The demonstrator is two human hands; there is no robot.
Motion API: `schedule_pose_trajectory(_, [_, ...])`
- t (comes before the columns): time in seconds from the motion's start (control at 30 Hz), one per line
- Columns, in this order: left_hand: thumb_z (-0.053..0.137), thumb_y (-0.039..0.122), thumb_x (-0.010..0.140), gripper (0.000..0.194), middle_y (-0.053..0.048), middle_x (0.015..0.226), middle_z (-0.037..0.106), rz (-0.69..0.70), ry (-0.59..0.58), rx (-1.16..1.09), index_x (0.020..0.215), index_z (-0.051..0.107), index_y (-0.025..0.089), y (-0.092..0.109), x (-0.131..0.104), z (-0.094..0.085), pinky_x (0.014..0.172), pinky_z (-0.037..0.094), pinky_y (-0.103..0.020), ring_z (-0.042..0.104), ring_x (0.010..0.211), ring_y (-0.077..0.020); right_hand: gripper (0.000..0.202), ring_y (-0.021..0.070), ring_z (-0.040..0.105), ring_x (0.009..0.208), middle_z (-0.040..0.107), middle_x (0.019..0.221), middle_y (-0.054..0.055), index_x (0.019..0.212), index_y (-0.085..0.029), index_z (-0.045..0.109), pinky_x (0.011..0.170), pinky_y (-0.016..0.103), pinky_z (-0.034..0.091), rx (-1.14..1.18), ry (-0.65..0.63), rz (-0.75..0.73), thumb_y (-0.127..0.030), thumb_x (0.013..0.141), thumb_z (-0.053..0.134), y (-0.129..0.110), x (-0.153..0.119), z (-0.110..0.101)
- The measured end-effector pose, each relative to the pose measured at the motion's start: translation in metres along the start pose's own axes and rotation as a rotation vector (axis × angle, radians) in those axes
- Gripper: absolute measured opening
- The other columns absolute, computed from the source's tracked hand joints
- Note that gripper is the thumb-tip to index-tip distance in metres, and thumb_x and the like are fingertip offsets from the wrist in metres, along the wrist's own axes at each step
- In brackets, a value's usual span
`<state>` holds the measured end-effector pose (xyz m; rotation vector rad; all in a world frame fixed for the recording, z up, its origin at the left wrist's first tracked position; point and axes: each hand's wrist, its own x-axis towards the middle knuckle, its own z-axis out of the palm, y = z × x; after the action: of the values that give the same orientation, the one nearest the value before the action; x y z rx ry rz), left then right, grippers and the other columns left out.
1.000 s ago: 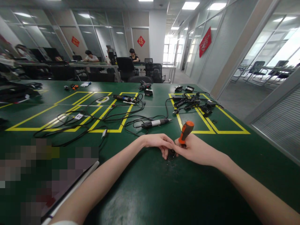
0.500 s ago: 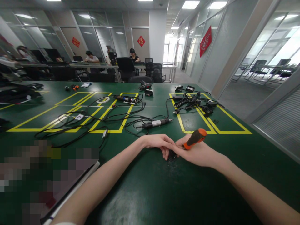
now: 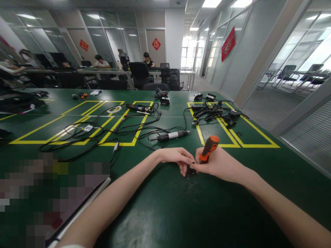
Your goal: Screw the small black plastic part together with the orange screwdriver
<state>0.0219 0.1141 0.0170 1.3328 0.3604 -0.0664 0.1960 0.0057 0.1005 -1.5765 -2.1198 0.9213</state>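
Where the green counter (image 3: pixel 155 213) nears its far right corner, a tangle of black parts (image 3: pixel 213 111) lies just in from the right edge. Well in from both the far and right edges, the right hand (image 3: pixel 221 166) has its fingers wrapped around an orange-and-grey screwdriver (image 3: pixel 209 148) leaning toward the right edge, while the left hand (image 3: pixel 178 156) has its fingers curled closed on a small dark round part (image 3: pixel 190 171) beside the right thumb.

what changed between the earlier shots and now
The orange screwdriver in the right hand first tipped further right; its handle has since swung back left, nearer upright. Nothing was taken hold of or let go. The left hand stays at the small dark part, and the silver tool lies where it was.
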Motion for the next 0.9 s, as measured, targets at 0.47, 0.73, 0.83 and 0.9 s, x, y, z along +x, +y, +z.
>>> schedule_pose_trajectory(0.47, [0.081, 0.047, 0.073, 0.04, -0.004, 0.077, 0.074, 0.005, -0.013, -0.043, 0.092, 0.072, 0.014, -0.004, 0.001, -0.002, 0.062, 0.057, -0.023, 0.069, 0.058, -0.0125, 0.018, 0.0158, 0.059, 0.063, 0.063, 0.067, -0.001, 0.072, -0.019, 0.063, 0.058, 0.026, 0.043, -0.108, -0.031, -0.061, -0.035, 0.08, 0.07, 0.001, -0.002, -0.01])
schedule_pose_trajectory(0.73, [0.081, 0.05, 0.072, 0.043, -0.004, 0.078, 0.074, 0.002, -0.008, -0.029, 0.095, 0.071, 0.014, -0.004, 0.001, -0.002, 0.062, 0.057, -0.022, 0.07, 0.06, -0.0134, 0.011, 0.0195, 0.067, 0.08, 0.073, 0.085, 0.001, 0.087, -0.022, 0.073, 0.077, 0.029, 0.051, 0.019, -0.101, -0.066, -0.032, 0.081, 0.071, 0.01, -0.006, -0.014])
schedule_pose_trajectory(0.83, [0.081, 0.051, 0.072, 0.045, -0.005, 0.08, 0.074, 0.005, -0.005, -0.02, 0.096, 0.071, 0.014, -0.004, 0.001, -0.001, 0.062, 0.057, -0.023, 0.071, 0.061, -0.0138, 0.012, 0.0206, 0.068, 0.083, 0.074, 0.085, 0.001, 0.084, -0.021, 0.074, 0.08, 0.03, 0.051, 0.135, -0.145, -0.068, -0.032, 0.078, 0.074, 0.009, -0.006, -0.014])
schedule_pose_trajectory(0.9, [0.081, 0.05, 0.073, 0.044, -0.005, 0.077, 0.074, 0.007, 0.0, -0.01, 0.094, 0.071, 0.013, -0.003, 0.001, 0.0, 0.063, 0.057, -0.023, 0.07, 0.06, -0.0137, 0.012, 0.021, 0.069, 0.082, 0.074, 0.083, 0.001, 0.081, -0.02, 0.074, 0.079, 0.03, 0.051, 0.188, -0.161, -0.069, -0.031, 0.078, 0.074, 0.007, -0.005, -0.014])
